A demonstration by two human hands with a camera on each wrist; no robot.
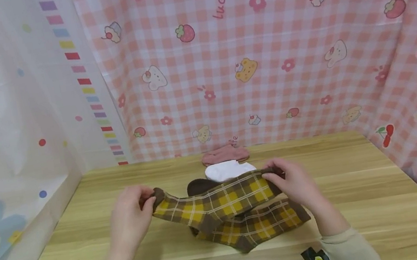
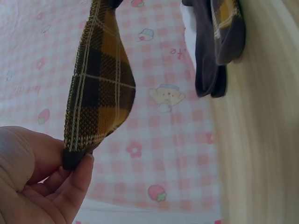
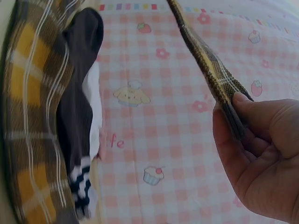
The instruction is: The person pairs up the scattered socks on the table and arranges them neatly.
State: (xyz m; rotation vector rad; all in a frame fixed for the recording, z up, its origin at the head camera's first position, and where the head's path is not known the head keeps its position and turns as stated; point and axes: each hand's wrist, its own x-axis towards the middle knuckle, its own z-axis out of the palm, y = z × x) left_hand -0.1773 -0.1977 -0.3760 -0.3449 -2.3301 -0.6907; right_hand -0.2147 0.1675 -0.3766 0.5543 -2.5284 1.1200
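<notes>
A brown and yellow plaid sock (image 1: 229,198) is stretched sideways in the air between both hands. My left hand (image 1: 130,213) pinches its dark toe between thumb and fingers, also plain in the left wrist view, where the sock (image 2: 100,79) hangs from the fingertips. At the other end, my right hand (image 1: 295,182) pinches the dark cuff, which shows folded edge-on in the right wrist view (image 3: 229,100). Below it a matching plaid sock (image 1: 265,224) lies flat on the wooden table, its heel toward me and its cuff to the right; the held sock partly covers it.
Behind the plaid socks, a dark sock (image 1: 199,186) with a striped cuff (image 3: 81,186), a white sock (image 1: 226,170) and a pink sock (image 1: 224,154) lie in a row toward the back edge. A pink checked curtain (image 1: 228,98) stands behind the wooden table (image 1: 370,194).
</notes>
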